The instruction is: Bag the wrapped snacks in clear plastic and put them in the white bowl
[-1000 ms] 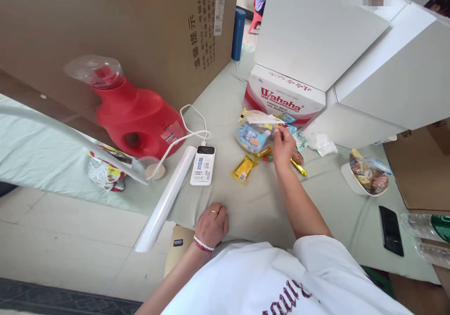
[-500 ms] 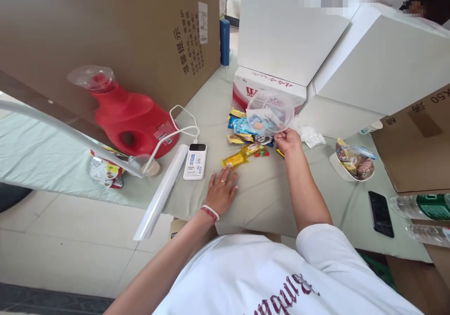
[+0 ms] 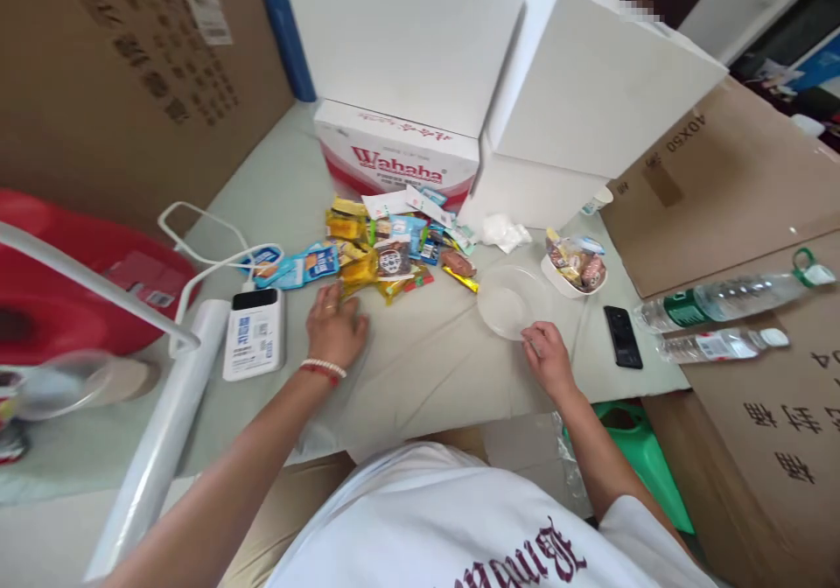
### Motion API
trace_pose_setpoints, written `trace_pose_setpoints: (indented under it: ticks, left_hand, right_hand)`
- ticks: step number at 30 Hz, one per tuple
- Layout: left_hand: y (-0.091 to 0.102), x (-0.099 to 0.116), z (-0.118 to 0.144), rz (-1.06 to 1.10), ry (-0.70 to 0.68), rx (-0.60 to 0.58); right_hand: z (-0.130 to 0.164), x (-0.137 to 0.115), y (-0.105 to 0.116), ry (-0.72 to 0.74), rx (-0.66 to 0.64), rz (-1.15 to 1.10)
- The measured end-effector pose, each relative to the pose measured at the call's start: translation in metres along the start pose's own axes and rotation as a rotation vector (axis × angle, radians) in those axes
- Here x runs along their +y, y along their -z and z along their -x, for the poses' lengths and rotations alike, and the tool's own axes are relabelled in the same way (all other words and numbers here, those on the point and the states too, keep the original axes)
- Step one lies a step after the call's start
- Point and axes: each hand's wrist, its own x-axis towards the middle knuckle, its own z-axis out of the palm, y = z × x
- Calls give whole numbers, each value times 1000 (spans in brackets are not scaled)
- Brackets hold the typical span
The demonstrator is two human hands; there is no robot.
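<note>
Head view: biggest thing here is the cloth-covered bench (image 3: 420, 378), with a red-and-white Wahaha box (image 3: 397, 164) standing at the back. Next down is the heap of snack packets (image 3: 394, 258) spread in front of that box.

Then the see-through bowl (image 3: 508, 304), right of the heap and just beside the white tub (image 3: 564, 287) with more snacks in it. The right hand (image 3: 548, 352) has it by the near rim, fingers pinched together. Can't tell if its base sits flat on the bench. It's a one-edge hold, so imo a wrist twist could flip the bowl or skid it into the tub.

The left hand (image 3: 336, 325) is palm down, fingers a bit bent and apart, right at the heap's near edge, no grip on anything that I can see. The packets look slick and loosely piled, so a hard push there could scatter them. Smaller again, the power bank (image 3: 255, 339) is near that hand, so a careless sideways sweep might knock it.
</note>
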Motion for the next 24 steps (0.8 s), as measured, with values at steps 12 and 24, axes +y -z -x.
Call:
trace_pose_setpoints:
  ticks: [12, 24]
  left_hand:
    - [7, -19, 98, -7, -167, 159]
    - [7, -16, 96, -76, -180, 151]
  right_hand:
    - [-169, 42, 45, -121, 248, 500]
    - [-215, 139, 55, -483, 298, 148]
